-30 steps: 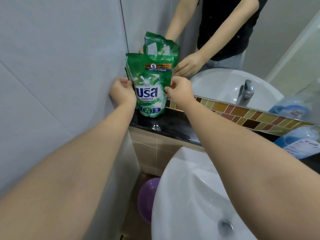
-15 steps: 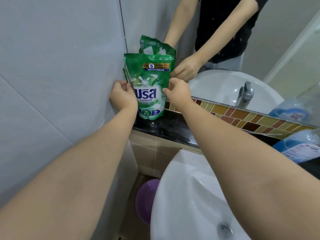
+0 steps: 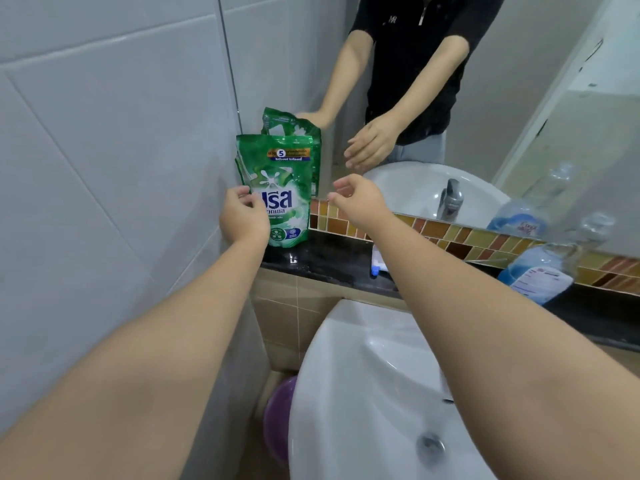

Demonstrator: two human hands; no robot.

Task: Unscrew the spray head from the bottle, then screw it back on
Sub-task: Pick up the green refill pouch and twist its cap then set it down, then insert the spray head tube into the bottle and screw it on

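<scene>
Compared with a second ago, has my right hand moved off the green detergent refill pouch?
Yes. The right hand has let go and pulled rightward, open, leaving a gap to the green detergent refill pouch, which stands in the tiled wall corner.

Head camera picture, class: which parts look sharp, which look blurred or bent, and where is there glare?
Head view: the green detergent pouch prints sharp; the blue bottle at right is smeared with motion blur; the wall tile lines bow from the wide lens; soft glare sits on the white sink and the wet black ledge.
</scene>
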